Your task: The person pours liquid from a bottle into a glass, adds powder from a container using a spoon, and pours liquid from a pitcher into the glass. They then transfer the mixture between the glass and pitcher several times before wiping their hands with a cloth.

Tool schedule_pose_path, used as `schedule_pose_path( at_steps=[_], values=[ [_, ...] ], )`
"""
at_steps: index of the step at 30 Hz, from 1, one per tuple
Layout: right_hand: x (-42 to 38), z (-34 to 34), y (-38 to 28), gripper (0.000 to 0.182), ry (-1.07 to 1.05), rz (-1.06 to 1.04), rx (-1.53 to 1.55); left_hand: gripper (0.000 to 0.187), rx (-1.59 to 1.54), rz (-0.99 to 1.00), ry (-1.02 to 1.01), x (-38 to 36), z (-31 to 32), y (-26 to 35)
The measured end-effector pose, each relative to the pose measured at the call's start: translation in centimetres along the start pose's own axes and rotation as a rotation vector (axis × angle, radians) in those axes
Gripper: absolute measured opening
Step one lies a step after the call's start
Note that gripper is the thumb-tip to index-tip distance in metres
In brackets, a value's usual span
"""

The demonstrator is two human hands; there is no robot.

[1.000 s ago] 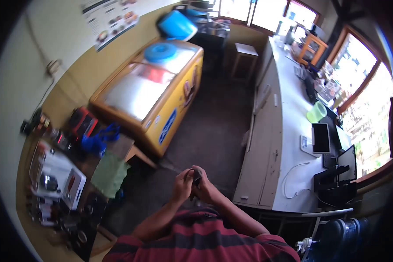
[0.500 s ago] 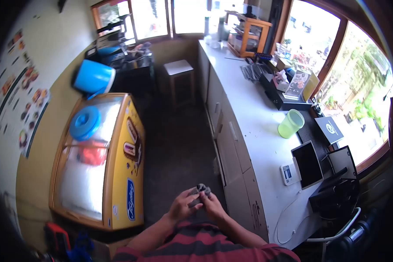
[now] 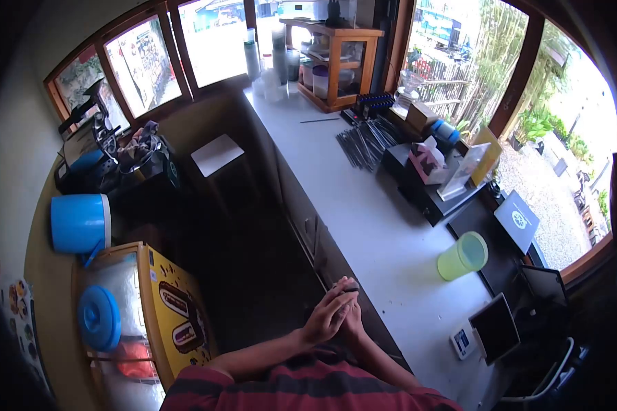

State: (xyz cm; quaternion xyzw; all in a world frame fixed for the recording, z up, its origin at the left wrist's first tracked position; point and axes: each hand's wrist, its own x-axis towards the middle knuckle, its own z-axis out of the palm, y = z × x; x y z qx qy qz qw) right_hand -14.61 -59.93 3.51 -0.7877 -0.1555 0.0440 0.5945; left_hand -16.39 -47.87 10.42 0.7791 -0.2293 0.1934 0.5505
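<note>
My left hand and my right hand are pressed together in front of my striped shirt, close to the counter's edge. Both are closed around a small dark grey thing, which peeks out at the fingertips. Most of it is hidden by the fingers, so its kind cannot be made out. To the right on the white counter stands a translucent green tumbler. A tablet on a stand and a small white device are beyond it.
A freezer with a blue lid on top stands left. Behind it are a blue cooler and a white-topped stool. Along the counter lie metal utensils, a tissue box and a wooden cabinet.
My view has swung to the right, towards the counter. My hands have come closer together, covering more of the dark grey thing, and now appear nearer the counter's edge.
</note>
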Motion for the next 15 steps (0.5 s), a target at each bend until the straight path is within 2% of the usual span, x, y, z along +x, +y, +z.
schedule_pose_path(
  at_steps=[2,3,4,6,7,9,11,12,14,15],
  values=[
    [5.9,0.9,1.0,0.045,-0.033,-0.031,0.168,0.032,0.161,0.202,-0.037,4.6,-2.0,-3.8],
    [8.1,1.1,1.0,0.044,-0.068,-0.031,0.080,0.022,0.179,0.195,0.038,7.2,-3.3,-4.6],
    [10.3,1.4,0.8,0.044,-0.103,-0.034,-0.007,0.019,0.155,0.127,0.018,8.7,-4.6,-6.7],
    [16.1,1.7,-4.4,0.045,-0.137,0.392,0.596,0.014,0.115,0.007,-0.020,12.3,-8.3,-12.0],
    [19.1,2.4,-4.8,0.047,-0.171,0.344,0.454,0.009,0.217,-0.013,-0.050,14.3,-10.0,-12.7],
    [24.5,3.4,-5.2,0.054,-0.244,0.254,0.153,0.012,0.046,-0.279,-0.011,16.8,-12.5,-15.4],
    [30.0,3.4,-4.7,0.062,-0.364,0.071,-0.008,0.016,-0.154,-0.537,0.054,19.0,-14.6,-18.2],
    [32.8,3.5,-4.9,0.066,-0.413,-0.023,-0.084,0.015,-0.277,-0.568,0.164,20.0,-15.5,-20.2],
    [37.3,3.7,-5.8,0.088,-0.429,0.102,-0.066,0.018,-0.525,-0.607,0.363,22.6,-17.4,-24.6],
    [38.8,4.3,-5.3,0.096,-0.431,0.210,-0.031,0.031,-0.626,-0.629,0.295,23.6,-18.3,-26.2]
  ],
)
